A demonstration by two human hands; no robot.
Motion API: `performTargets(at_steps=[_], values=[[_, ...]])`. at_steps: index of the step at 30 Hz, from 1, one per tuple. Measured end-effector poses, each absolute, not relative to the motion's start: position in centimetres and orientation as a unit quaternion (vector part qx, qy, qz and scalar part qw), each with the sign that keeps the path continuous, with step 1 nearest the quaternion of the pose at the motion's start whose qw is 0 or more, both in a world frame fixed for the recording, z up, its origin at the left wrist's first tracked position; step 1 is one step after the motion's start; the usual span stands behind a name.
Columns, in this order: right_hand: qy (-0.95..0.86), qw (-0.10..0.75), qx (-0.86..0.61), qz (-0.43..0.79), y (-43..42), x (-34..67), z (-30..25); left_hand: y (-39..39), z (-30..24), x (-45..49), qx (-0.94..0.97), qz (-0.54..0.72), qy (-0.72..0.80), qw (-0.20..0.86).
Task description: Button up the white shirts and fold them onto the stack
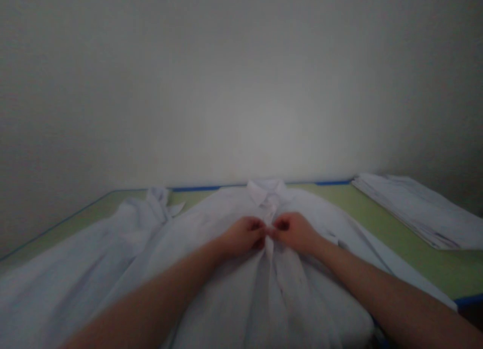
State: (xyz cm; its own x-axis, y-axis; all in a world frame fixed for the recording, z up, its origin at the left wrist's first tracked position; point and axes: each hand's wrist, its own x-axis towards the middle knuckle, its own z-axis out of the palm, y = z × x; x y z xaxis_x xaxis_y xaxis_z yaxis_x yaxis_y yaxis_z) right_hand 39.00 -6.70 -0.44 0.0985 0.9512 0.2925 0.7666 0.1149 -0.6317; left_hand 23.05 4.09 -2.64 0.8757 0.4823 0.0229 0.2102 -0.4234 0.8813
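A white collared shirt (211, 283) lies front-up on the green table (381, 228), its collar (266, 189) toward the far wall. My left hand (243, 236) and my right hand (296, 232) meet at the shirt's front placket just below the collar. Both hands are closed in a pinch on the placket fabric, fingertips almost touching each other. Any button between the fingers is too small and blurred to make out. The shirt's left sleeve (147, 213) spreads toward the table's left side.
A stack of folded white cloth (415, 208) lies on the table at the far right. The table has a blue edge (196, 188) against a plain pale wall. Its near right corner (468, 301) shows blue trim.
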Motion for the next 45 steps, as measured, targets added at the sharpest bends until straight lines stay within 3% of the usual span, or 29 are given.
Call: performTargets(at_steps=[21,31,41,45], values=[[-0.697,0.328,-0.627,0.113,-6.9,39.2,-1.0,3.5,-2.3,23.2,0.824,0.153,0.229,0.494],[-0.766,0.271,-0.532,0.236,-7.5,40.8,1.1,3.3,-2.3,23.1,0.819,0.154,0.223,0.505],[-0.688,0.383,-0.591,0.175,-7.3,39.8,-0.5,2.7,-1.8,23.1,0.821,0.165,0.211,0.504],[-0.685,0.391,-0.599,0.138,-7.5,39.4,-0.6,2.9,-2.2,23.1,0.813,0.169,0.211,0.515]])
